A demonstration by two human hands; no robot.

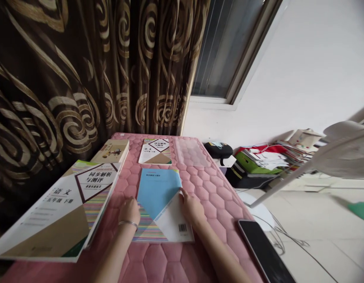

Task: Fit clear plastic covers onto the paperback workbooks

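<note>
A thin workbook point(158, 196) with a blue, white and striped back cover and a barcode lies on the pink quilted cover in front of me. My left hand point(129, 212) is closed at its left edge, with a bracelet on the wrist. At the right edge my right hand point(192, 208) grips the workbook, fingers bent round the side. Fingertips under the edges are hidden. To the left, near my left hand, is a large white and brown textbook point(61, 208). Beyond the workbook lies a smaller booklet point(155, 151) of similar design.
A tan book point(111, 150) lies behind the large textbook. A phone-like black device point(266, 251) rests at the right edge of the pink quilted surface point(167, 263). On the right are a standing fan point(341, 153), cables and piled papers point(269, 157). A patterned curtain point(135, 70) hangs behind.
</note>
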